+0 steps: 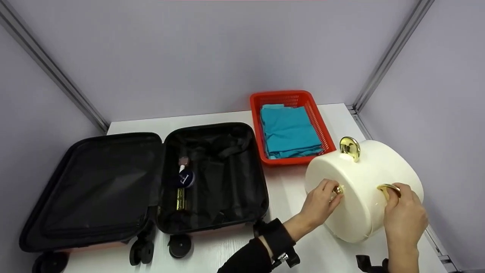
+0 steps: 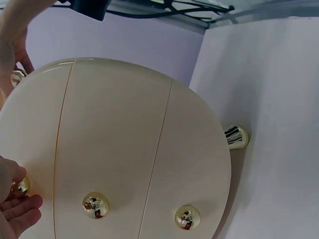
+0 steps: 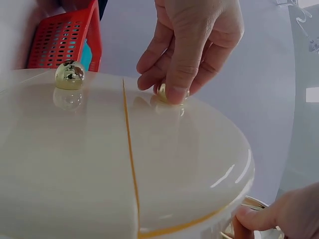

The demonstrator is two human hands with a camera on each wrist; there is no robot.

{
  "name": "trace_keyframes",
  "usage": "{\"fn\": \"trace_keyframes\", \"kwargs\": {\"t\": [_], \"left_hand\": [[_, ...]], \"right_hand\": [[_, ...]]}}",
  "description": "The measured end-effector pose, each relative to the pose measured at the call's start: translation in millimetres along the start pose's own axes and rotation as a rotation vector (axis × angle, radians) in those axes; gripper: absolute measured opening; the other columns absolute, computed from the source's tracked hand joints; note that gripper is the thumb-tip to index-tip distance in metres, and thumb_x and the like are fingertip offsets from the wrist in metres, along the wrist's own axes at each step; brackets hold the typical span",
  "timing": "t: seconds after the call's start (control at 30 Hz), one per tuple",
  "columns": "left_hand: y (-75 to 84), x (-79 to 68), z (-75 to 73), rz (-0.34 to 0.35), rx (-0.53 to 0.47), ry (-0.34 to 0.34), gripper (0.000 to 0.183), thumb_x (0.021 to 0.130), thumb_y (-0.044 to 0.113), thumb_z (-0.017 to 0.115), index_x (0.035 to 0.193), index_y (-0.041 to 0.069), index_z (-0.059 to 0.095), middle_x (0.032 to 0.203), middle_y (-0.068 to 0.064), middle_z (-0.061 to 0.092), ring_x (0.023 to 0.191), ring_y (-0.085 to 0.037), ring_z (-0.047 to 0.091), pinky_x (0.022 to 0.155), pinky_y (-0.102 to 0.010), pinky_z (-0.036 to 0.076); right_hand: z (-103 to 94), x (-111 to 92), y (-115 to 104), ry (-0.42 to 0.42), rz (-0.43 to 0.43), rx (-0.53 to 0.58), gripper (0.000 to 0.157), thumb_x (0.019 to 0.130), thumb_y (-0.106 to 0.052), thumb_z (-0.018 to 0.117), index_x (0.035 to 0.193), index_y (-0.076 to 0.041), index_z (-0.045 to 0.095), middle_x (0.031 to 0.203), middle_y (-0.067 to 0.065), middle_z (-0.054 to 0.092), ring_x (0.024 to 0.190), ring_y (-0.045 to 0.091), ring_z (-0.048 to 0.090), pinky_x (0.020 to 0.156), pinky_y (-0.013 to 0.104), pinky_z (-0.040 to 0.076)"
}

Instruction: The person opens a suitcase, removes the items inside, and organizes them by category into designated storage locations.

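A glossy cream-white rounded box (image 1: 386, 163) with gold fittings stands at the right of the table. My left hand (image 1: 320, 204) pinches a small round gold knob (image 2: 21, 186) on its flat face. My right hand (image 1: 406, 216) grips a gold handle (image 1: 383, 188) on the curved side, thumb and fingers round it. Thin seams divide the face into sections, and another gold knob (image 2: 95, 205) and a further gold knob (image 2: 187, 217) show in the left wrist view. A second gold handle (image 1: 350, 147) sticks up from the curved side.
Behind the box stands a red basket (image 1: 257, 113) with folded teal cloth (image 1: 290, 131). An open black-lined suitcase (image 1: 96, 189) lies at the left. Its right half holds a small pinkish-topped item (image 1: 183, 162), a round navy item (image 1: 186, 178) and a gold item (image 1: 180, 199). Partition walls (image 1: 212, 57) surround the table.
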State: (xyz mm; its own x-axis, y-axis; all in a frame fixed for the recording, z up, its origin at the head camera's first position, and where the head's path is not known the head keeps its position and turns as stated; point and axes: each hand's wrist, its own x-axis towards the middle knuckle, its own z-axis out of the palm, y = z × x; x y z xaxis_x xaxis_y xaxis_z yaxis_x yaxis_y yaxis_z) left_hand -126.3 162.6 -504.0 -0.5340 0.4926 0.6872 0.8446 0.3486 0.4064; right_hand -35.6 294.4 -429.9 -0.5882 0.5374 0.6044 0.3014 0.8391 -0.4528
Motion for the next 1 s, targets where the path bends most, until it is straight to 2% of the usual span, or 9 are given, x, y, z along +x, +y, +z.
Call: {"fn": "trace_keyframes", "kwargs": {"t": [0.17,0.33,0.73,1.0], "left_hand": [[0.1,-2.2,-3.3,0.009,0.011,0.030,0.017,0.081,0.017,0.062,0.092,0.009,0.052,0.086,0.002,0.053,0.077,-0.002,0.056,0.068,-0.008,0.041],[-1.7,-8.3,-9.2,0.001,-0.025,0.038,0.017,0.080,0.016,0.064,0.090,0.009,0.053,0.086,0.002,0.054,0.076,-0.002,0.055,0.067,-0.008,0.040],[-5.8,-33.5,-34.4,-0.027,-0.137,0.086,0.018,0.078,0.009,0.064,0.091,0.006,0.052,0.087,0.000,0.052,0.079,-0.003,0.056,0.070,-0.007,0.040],[-8.0,-47.5,-48.1,-0.037,-0.143,0.091,0.020,0.078,0.008,0.064,0.093,0.007,0.051,0.087,0.000,0.052,0.081,-0.004,0.056,0.072,-0.009,0.041]], "right_hand": [[-0.1,-0.3,0.5,0.002,-0.006,0.006,0.016,0.082,-0.006,0.061,0.093,0.005,0.059,0.081,0.026,0.058,0.074,0.048,0.054,0.056,0.056,0.038],[0.1,-0.1,2.3,0.006,-0.008,0.012,0.015,0.082,-0.006,0.061,0.093,0.004,0.059,0.083,0.025,0.059,0.076,0.048,0.053,0.057,0.054,0.037],[-0.8,0.7,4.5,-0.011,0.013,0.017,0.016,0.083,-0.007,0.061,0.094,0.005,0.059,0.085,0.026,0.059,0.077,0.048,0.053,0.059,0.053,0.037],[-0.2,0.7,5.7,0.019,-0.027,0.026,0.016,0.081,-0.005,0.062,0.092,0.007,0.059,0.083,0.027,0.060,0.075,0.047,0.055,0.058,0.054,0.040]]}}
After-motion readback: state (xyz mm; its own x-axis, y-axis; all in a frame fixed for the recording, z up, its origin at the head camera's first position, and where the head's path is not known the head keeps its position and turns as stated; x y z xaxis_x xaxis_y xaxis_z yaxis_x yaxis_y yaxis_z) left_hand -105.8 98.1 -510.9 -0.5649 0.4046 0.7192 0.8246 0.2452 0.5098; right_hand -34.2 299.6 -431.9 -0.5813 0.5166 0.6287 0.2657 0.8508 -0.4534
